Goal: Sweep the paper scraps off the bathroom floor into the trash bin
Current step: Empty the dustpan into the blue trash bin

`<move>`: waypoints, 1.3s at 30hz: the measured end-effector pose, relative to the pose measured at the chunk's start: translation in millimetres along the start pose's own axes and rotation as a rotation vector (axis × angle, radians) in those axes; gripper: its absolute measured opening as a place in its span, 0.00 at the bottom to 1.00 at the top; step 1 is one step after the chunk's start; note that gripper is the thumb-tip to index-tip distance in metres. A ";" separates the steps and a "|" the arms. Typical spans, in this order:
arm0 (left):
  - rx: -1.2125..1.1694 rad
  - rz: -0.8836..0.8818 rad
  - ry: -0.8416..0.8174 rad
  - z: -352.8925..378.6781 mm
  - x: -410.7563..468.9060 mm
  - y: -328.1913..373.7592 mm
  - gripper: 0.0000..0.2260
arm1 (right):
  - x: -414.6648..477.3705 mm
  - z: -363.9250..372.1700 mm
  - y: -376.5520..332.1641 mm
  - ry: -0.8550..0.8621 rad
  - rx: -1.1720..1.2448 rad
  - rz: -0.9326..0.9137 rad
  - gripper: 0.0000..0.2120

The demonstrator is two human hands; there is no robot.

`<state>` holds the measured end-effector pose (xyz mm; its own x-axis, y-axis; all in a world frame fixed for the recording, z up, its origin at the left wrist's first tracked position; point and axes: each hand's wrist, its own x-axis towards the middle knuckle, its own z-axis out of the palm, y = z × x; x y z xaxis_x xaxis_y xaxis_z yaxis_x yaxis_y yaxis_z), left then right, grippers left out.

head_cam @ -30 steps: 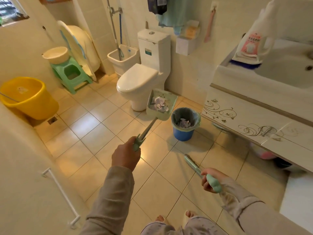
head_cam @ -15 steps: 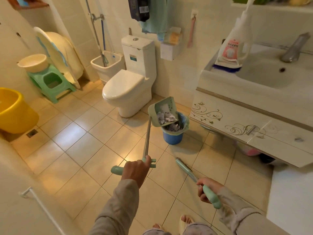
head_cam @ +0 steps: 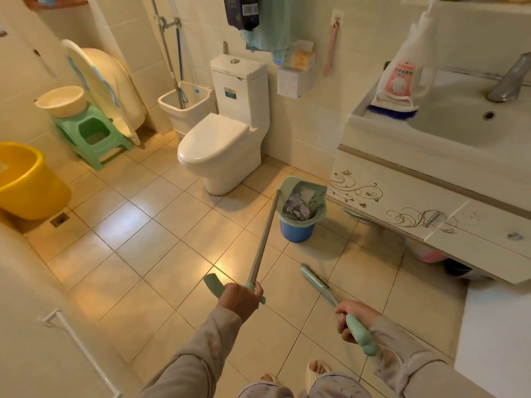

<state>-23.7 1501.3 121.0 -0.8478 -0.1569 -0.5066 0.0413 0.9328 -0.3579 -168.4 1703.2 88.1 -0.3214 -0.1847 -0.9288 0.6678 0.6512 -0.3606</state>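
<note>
The left hand [head_cam: 240, 300] is wrapped round the top grip of the dustpan [head_cam: 304, 193], whose scoop hangs tipped over the bin [head_cam: 297, 229] toward the far edge of the floor [head_cam: 161, 225], between toilet [head_cam: 218, 145] and cabinet [head_cam: 402, 202]. The scraps [head_cam: 297, 208] lie crumpled at the scoop's mouth and in the bin; they look feather-light and soft, so I'd judge a slow tilt from that end grip is enough, though the long pole may wobble. The right hand [head_cam: 352, 320] clasps the brush [head_cam: 316, 280] by its handle, bristles low over the floor.

floor [head_cam: 161, 254]: beige tiles | standing on it: blue trash bin [head_cam: 296, 232], toilet [head_cam: 218, 156], green stool [head_cam: 94, 139], yellow bucket [head_cam: 28, 191]
</note>
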 end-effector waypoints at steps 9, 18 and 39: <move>0.188 0.050 0.020 -18.6 10.3 -12.2 0.23 | 4.4 -10.4 5.8 -0.007 0.096 0.039 0.15; 0.382 -0.003 0.124 -55.8 24.6 -45.6 0.24 | 2.8 3.9 4.5 -0.017 -0.031 0.043 0.17; 0.434 0.137 0.079 -28.2 17.0 -29.5 0.25 | 4.6 -3.6 -5.3 -0.001 -0.080 0.043 0.18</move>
<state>-54.2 1480.3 145.0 -0.8560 -0.0008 -0.5170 0.3590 0.7186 -0.5955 -175.8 1701.5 86.0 -0.2929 -0.1556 -0.9434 0.6256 0.7150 -0.3122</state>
